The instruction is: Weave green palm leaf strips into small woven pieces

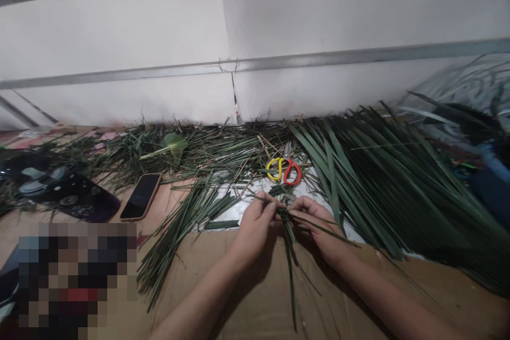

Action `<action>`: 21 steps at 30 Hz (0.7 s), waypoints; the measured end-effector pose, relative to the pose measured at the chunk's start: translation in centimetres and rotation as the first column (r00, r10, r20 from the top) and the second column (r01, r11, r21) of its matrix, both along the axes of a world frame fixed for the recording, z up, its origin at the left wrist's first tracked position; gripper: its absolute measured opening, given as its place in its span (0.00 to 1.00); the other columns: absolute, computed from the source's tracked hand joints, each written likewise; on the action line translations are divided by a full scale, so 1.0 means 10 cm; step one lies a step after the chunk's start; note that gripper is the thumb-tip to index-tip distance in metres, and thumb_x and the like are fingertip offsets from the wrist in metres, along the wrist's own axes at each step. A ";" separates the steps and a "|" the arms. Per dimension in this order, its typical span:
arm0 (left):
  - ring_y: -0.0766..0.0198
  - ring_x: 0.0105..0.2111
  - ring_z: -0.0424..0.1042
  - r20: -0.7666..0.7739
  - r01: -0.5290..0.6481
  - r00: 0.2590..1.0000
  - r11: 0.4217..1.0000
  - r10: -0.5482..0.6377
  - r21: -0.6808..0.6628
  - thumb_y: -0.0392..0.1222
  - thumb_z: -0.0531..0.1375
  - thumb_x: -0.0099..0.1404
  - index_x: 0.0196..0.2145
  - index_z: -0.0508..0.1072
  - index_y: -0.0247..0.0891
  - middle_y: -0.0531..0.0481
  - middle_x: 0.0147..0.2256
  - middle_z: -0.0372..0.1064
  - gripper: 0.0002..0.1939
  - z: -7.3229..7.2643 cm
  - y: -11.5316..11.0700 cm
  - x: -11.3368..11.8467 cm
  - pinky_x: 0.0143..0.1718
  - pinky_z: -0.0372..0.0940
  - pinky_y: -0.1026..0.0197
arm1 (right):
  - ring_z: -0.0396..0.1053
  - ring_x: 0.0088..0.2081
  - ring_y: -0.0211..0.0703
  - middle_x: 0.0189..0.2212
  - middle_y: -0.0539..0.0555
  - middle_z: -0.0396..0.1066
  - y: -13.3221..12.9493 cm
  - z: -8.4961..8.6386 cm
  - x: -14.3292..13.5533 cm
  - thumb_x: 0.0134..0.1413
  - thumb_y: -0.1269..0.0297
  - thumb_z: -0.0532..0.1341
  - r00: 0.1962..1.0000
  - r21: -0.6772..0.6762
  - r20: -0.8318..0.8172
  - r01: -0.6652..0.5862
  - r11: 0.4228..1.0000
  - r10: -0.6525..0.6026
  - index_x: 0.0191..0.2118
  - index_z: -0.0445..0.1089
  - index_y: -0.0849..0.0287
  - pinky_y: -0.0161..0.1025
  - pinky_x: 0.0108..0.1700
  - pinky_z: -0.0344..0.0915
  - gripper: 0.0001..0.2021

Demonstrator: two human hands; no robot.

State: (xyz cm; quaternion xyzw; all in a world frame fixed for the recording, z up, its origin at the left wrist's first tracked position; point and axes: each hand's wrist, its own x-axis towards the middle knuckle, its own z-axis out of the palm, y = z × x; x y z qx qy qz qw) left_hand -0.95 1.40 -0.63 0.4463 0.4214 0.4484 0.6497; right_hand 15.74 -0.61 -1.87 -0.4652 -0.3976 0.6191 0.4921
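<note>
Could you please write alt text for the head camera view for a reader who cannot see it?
A person's left hand and right hand hold thin green strips that hang over cardboard. Beyond them, scissors with yellow and red handles lie among piled leaves; a phone lies to the left.

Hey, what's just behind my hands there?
Beyond your left hand and right hand, yellow-and-red-handled scissors lie among narrow green leaf strips; whatever the hands directly cover is hidden.

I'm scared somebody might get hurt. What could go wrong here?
The scissors lie just beyond the left grip and right grip, so a careless reach might cause a poke. The thin leaf strips they hold might slip or tear. The phone beside the leaf pile might get covered.
</note>
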 end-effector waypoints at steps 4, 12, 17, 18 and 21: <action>0.63 0.34 0.70 -0.012 -0.004 1.000 1.000 0.004 0.005 0.50 0.66 0.64 0.36 0.75 0.41 0.49 0.33 0.70 0.11 0.00 0.01 -0.01 0.36 0.66 0.63 | 0.69 0.30 0.44 0.29 0.50 0.74 0.01 -0.02 0.03 0.53 0.46 0.70 0.984 0.104 0.171 0.031 0.994 -0.049 0.35 0.71 0.54 0.39 0.32 0.64 0.17; 0.60 0.37 0.71 -0.131 -0.028 0.991 0.993 0.043 0.113 0.48 0.66 0.63 0.36 0.76 0.40 0.47 0.36 0.73 0.09 0.04 -0.01 0.01 0.41 0.65 0.60 | 0.70 0.34 0.46 0.31 0.50 0.74 0.01 -0.03 0.03 0.58 0.49 0.67 0.947 0.202 0.308 0.030 0.979 -0.093 0.36 0.72 0.54 0.40 0.37 0.65 0.14; 0.58 0.41 0.72 -0.126 -0.018 0.991 0.991 0.035 0.132 0.43 0.63 0.65 0.35 0.76 0.39 0.46 0.37 0.74 0.06 0.09 -0.01 0.00 0.46 0.65 0.58 | 0.67 0.31 0.43 0.29 0.50 0.72 0.00 -0.02 0.02 0.56 0.49 0.68 0.964 0.186 0.254 0.034 0.982 -0.082 0.35 0.72 0.54 0.38 0.34 0.62 0.14; 0.58 0.42 0.72 -0.117 -0.004 0.993 0.992 0.019 0.126 0.43 0.62 0.66 0.36 0.76 0.39 0.46 0.38 0.75 0.06 0.09 -0.02 -0.01 0.46 0.65 0.58 | 0.67 0.31 0.43 0.29 0.49 0.71 0.00 -0.03 0.02 0.56 0.49 0.69 0.973 0.164 0.219 0.031 0.986 -0.067 0.35 0.71 0.55 0.38 0.34 0.62 0.15; 0.58 0.42 0.73 -0.091 0.030 0.996 0.996 -0.022 0.087 0.43 0.62 0.66 0.38 0.75 0.40 0.46 0.40 0.76 0.05 0.04 -0.02 -0.01 0.46 0.66 0.58 | 0.67 0.32 0.43 0.30 0.50 0.71 0.01 -0.07 0.03 0.55 0.49 0.69 0.989 0.126 0.147 0.006 0.992 -0.025 0.35 0.70 0.55 0.38 0.34 0.62 0.16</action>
